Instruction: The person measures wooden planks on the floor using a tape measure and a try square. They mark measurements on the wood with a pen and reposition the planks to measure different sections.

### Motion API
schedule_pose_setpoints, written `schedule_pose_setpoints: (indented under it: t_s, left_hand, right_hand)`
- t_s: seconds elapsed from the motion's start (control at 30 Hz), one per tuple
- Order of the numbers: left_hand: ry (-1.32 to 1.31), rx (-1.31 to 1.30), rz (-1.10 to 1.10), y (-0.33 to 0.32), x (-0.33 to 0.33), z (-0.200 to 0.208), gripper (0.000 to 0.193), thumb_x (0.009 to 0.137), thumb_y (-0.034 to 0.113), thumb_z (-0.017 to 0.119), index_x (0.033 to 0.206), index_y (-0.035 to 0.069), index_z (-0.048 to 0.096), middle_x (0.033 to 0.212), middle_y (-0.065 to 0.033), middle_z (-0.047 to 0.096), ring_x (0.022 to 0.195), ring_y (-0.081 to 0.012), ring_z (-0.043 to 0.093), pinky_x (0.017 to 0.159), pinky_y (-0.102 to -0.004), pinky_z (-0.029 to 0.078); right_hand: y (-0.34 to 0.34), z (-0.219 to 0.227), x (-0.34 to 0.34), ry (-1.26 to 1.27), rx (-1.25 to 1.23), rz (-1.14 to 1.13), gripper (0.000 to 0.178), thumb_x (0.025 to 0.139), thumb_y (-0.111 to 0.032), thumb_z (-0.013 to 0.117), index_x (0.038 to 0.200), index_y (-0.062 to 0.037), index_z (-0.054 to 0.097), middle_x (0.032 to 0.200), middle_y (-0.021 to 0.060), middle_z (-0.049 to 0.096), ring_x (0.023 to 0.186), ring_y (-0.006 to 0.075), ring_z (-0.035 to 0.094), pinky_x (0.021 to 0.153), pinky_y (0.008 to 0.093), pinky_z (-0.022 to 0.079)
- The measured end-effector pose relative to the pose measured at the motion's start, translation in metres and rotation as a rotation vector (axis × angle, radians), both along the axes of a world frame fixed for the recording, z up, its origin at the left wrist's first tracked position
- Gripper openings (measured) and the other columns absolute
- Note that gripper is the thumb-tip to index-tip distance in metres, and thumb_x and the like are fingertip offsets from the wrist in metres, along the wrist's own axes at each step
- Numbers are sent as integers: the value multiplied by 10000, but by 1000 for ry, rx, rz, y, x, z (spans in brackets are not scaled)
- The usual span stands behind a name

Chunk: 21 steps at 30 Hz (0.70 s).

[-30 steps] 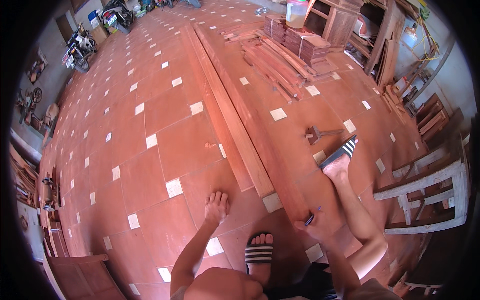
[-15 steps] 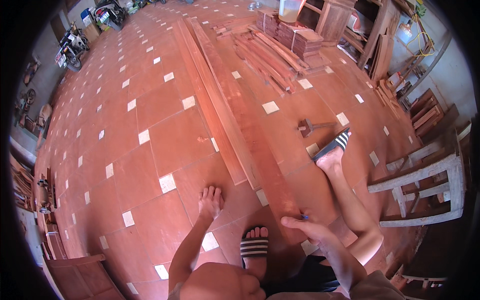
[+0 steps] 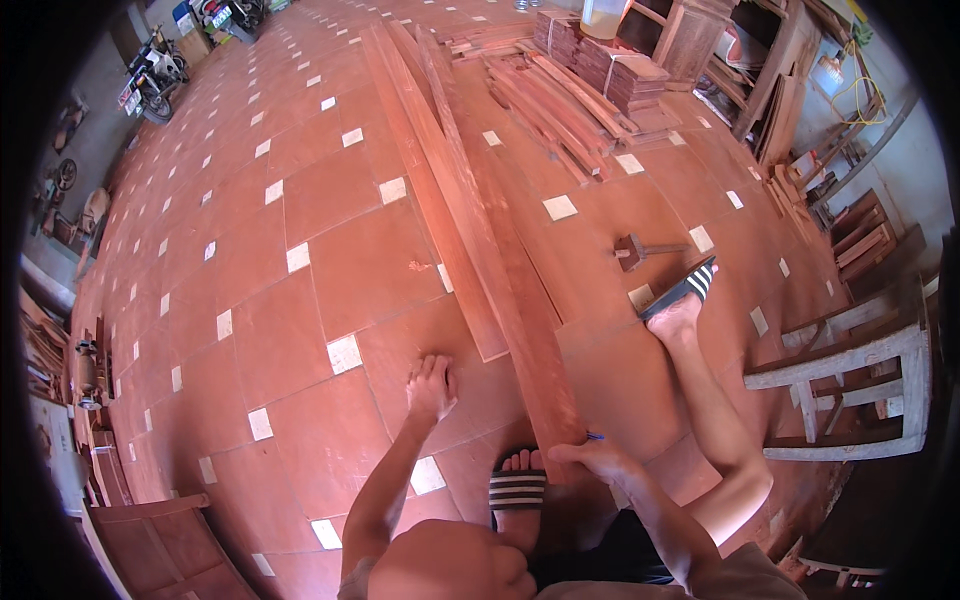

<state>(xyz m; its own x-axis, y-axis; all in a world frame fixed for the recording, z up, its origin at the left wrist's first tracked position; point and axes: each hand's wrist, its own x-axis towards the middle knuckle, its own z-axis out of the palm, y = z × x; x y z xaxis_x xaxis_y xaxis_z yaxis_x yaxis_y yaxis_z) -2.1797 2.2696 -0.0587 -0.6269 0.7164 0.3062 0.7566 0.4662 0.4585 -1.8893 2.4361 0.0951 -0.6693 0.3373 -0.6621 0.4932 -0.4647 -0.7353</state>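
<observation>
My right hand [image 3: 592,458] grips the near end of a long reddish wooden plank [image 3: 532,350], with the thumb on its top face. A thin blue tip [image 3: 596,436], like a pen's, shows by that hand; the rest is hidden. The plank runs away from me and lies partly over another long board [image 3: 455,265] on the floor. Left of the boards' near ends, my left hand [image 3: 432,388] is low over the tiles, holding nothing, its fingers loosely bent and a little apart.
A wooden tool with a block and rod [image 3: 640,251] lies right of the plank, near my sandalled foot [image 3: 678,312]. Wooden strips [image 3: 550,110] and stacked boards [image 3: 610,65] lie farther back. A grey wooden frame [image 3: 850,375] stands at right, motorbikes [image 3: 152,80] far left.
The plank's near end has swung left with my right hand, now covering more of the board beside it. My left hand has shifted slightly and its fingers have turned. The whole view has shifted a little.
</observation>
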Motion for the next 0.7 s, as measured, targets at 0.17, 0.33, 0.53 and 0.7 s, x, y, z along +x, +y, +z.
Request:
schedule_pose_setpoints:
  t_s: [0.17, 0.33, 0.53, 0.7]
  left_hand:
    - [-481, 244, 199, 65, 6, 65, 239, 976, 161, 608, 1174, 83, 718, 963, -161, 702, 914, -336, 700, 806, -446, 559]
    - [-746, 358, 143, 121, -14, 95, 319, 1027, 312, 624, 1211, 69, 718, 915, -108, 718, 853, -257, 701, 772, -397, 559]
    - [-1365, 330, 125, 171, -20, 147, 663, 953, 677, 659, 1019, 18, 688, 799, -48, 611, 630, -146, 591, 549, -296, 481]
    - [-1481, 401, 119, 197, -33, 154, 836, 831, 812, 704, 1096, 22, 639, 906, -75, 613, 622, -136, 572, 534, -283, 463]
  right_hand:
    - [10, -23, 18, -21, -33, -116, 691, 801, -163, 938, 1343, 97, 598, 1197, 178, 719, 1038, 220, 713, 905, 332, 600]
    - [16, -5, 10, -53, 91, -76, 656, 790, -186, 951, 1287, 98, 631, 1144, 154, 736, 986, 198, 716, 847, 337, 610]
    - [15, 49, 13, -66, 212, -23, 631, 770, -208, 964, 1250, 81, 674, 1095, 129, 746, 981, 181, 706, 861, 326, 591]
    - [0, 109, 69, -40, 168, -86, 629, 754, -246, 971, 1231, 62, 700, 1069, 108, 755, 1011, 174, 697, 947, 335, 553]
